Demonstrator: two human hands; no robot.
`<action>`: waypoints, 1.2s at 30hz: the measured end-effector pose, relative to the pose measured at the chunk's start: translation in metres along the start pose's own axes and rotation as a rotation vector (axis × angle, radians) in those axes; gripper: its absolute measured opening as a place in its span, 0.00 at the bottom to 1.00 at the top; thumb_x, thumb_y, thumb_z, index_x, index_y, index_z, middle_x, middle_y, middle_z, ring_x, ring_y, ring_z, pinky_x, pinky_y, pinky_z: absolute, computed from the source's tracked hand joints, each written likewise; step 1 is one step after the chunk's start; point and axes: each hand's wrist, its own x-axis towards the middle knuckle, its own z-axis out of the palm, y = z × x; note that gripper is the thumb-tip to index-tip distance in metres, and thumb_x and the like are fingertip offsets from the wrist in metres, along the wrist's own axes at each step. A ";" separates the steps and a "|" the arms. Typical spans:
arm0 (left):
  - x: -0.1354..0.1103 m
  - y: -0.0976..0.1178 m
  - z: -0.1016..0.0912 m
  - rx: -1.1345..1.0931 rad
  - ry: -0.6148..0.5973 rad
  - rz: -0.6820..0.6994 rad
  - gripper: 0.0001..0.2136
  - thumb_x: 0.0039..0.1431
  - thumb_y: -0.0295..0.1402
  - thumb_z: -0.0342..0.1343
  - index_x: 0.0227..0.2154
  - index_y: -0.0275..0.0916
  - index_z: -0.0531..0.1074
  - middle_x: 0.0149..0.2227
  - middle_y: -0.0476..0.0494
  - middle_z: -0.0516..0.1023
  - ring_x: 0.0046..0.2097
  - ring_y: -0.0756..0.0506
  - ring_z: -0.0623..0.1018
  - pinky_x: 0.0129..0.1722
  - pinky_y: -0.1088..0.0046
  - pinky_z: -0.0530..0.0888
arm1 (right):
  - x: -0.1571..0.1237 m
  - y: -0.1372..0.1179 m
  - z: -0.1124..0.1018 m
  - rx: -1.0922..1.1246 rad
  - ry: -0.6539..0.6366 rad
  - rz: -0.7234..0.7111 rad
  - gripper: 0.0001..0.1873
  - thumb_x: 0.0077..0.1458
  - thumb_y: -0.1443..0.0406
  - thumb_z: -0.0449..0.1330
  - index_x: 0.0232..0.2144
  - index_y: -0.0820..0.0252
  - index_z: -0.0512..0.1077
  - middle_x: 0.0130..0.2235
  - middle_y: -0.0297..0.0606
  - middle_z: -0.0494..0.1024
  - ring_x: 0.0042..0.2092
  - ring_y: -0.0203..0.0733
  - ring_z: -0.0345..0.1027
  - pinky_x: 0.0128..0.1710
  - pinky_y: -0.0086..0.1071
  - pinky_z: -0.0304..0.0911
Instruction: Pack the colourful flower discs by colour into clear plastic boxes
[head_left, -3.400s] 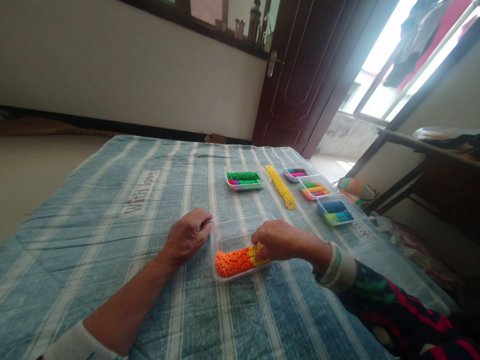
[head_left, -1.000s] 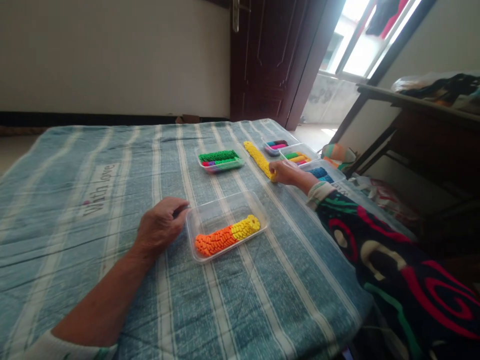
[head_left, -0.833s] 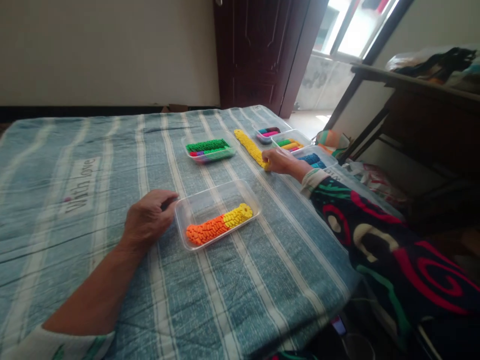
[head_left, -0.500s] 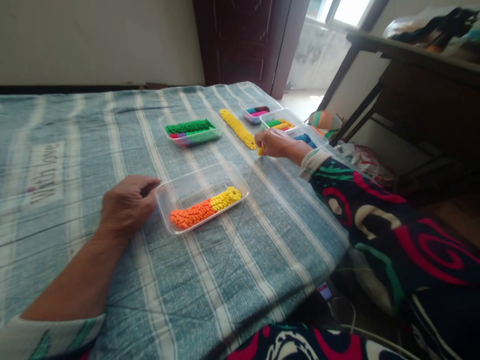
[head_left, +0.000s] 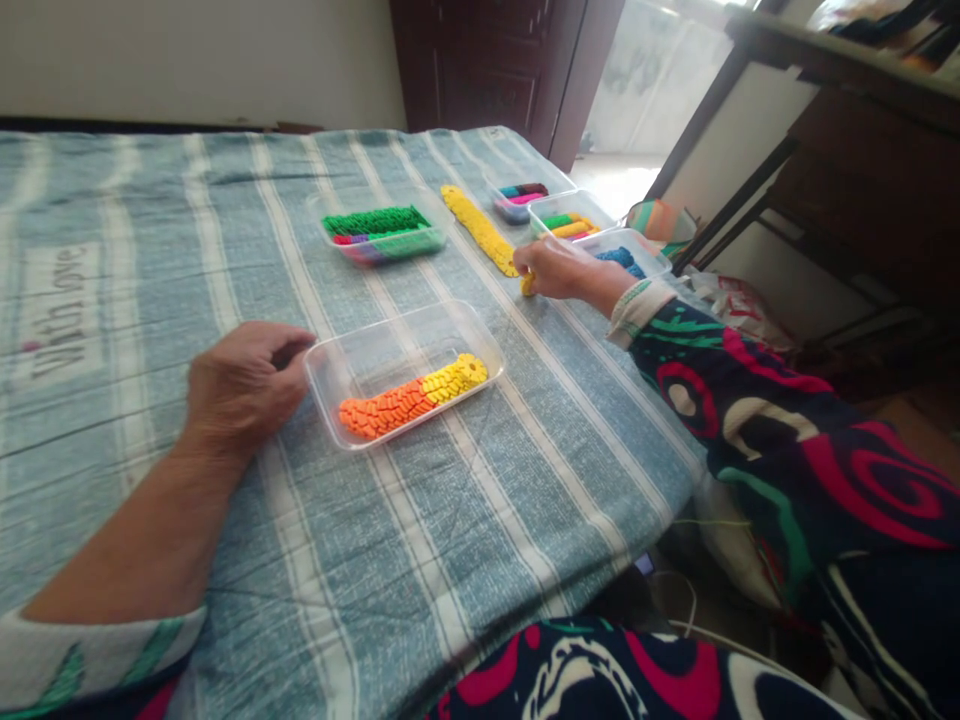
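Note:
My left hand (head_left: 244, 385) is closed, with its fingertips at the left rim of a clear plastic container (head_left: 379, 335). Inside that container lies an overlapping row of flat, flower-shaped pieces, an orange stretch (head_left: 384, 408) and then a yellow stretch (head_left: 454, 378). Farther off on the right, my right hand (head_left: 555, 268) pinches a small yellow flower-shaped piece (head_left: 527, 285), partly hidden by the fingers. It is beside the near end of a long row of yellow pieces (head_left: 480, 230) laid on the striped cloth.
Behind stands a clear container (head_left: 435, 240) with green and mixed-colour rows. Several more containers, including one with blue pieces (head_left: 621, 260), sit past my right hand. Striped fabric (head_left: 465, 530) covers the surface; its edge drops off at right. A dark shelf (head_left: 847, 60) stands at far right.
The view has tilted down slightly, so everything sits higher in the picture. More of the yellow piece shows below my right fingers. My left hand stays at the container's rim.

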 end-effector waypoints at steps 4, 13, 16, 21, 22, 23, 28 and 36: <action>0.000 0.000 0.000 -0.002 0.003 0.005 0.15 0.53 0.41 0.49 0.35 0.37 0.75 0.36 0.44 0.75 0.36 0.46 0.72 0.43 0.69 0.70 | -0.003 -0.001 -0.002 0.016 -0.031 0.010 0.18 0.50 0.71 0.63 0.45 0.62 0.73 0.41 0.41 0.74 0.43 0.45 0.65 0.41 0.35 0.58; -0.003 0.001 -0.003 -0.041 -0.028 -0.015 0.15 0.54 0.39 0.49 0.37 0.36 0.75 0.38 0.42 0.76 0.38 0.45 0.74 0.43 0.69 0.71 | -0.005 -0.001 -0.005 0.010 -0.028 -0.032 0.14 0.48 0.73 0.61 0.40 0.62 0.76 0.37 0.40 0.77 0.38 0.42 0.67 0.37 0.32 0.57; -0.005 0.000 -0.003 -0.061 -0.032 -0.004 0.14 0.55 0.38 0.48 0.36 0.36 0.74 0.38 0.41 0.76 0.38 0.45 0.75 0.43 0.69 0.71 | -0.003 -0.003 -0.012 0.021 0.020 -0.043 0.13 0.49 0.72 0.61 0.40 0.62 0.76 0.36 0.39 0.77 0.37 0.41 0.68 0.36 0.31 0.57; -0.007 -0.003 -0.003 -0.069 -0.015 0.018 0.11 0.54 0.36 0.48 0.33 0.39 0.73 0.36 0.43 0.76 0.38 0.45 0.75 0.42 0.69 0.72 | -0.007 -0.037 -0.046 0.207 0.170 -0.211 0.09 0.51 0.72 0.58 0.35 0.61 0.75 0.37 0.37 0.76 0.38 0.38 0.67 0.39 0.31 0.58; -0.007 -0.004 -0.003 -0.072 -0.013 0.021 0.10 0.54 0.36 0.48 0.33 0.39 0.73 0.36 0.44 0.76 0.38 0.45 0.75 0.41 0.69 0.72 | -0.009 -0.050 -0.054 0.252 0.179 -0.275 0.08 0.52 0.72 0.58 0.34 0.61 0.75 0.37 0.37 0.76 0.38 0.38 0.67 0.40 0.31 0.58; -0.008 -0.005 -0.002 -0.076 -0.011 0.023 0.10 0.54 0.36 0.48 0.33 0.40 0.72 0.35 0.44 0.76 0.38 0.45 0.75 0.41 0.70 0.72 | -0.012 -0.063 -0.061 0.293 0.185 -0.333 0.07 0.53 0.71 0.57 0.33 0.61 0.74 0.36 0.36 0.75 0.38 0.37 0.66 0.40 0.31 0.58; -0.009 -0.007 0.000 -0.105 0.011 0.039 0.08 0.54 0.36 0.49 0.31 0.41 0.72 0.34 0.46 0.76 0.37 0.45 0.75 0.40 0.70 0.71 | -0.023 -0.133 -0.070 0.411 0.075 -0.651 0.11 0.53 0.77 0.53 0.31 0.61 0.73 0.36 0.36 0.73 0.36 0.34 0.64 0.37 0.30 0.56; -0.011 -0.005 0.000 -0.138 0.033 0.052 0.10 0.53 0.35 0.47 0.30 0.39 0.72 0.32 0.44 0.74 0.34 0.46 0.73 0.37 0.70 0.70 | -0.016 -0.196 -0.045 0.278 -0.011 -0.709 0.13 0.52 0.78 0.52 0.31 0.60 0.72 0.35 0.38 0.69 0.28 0.33 0.53 0.27 0.31 0.47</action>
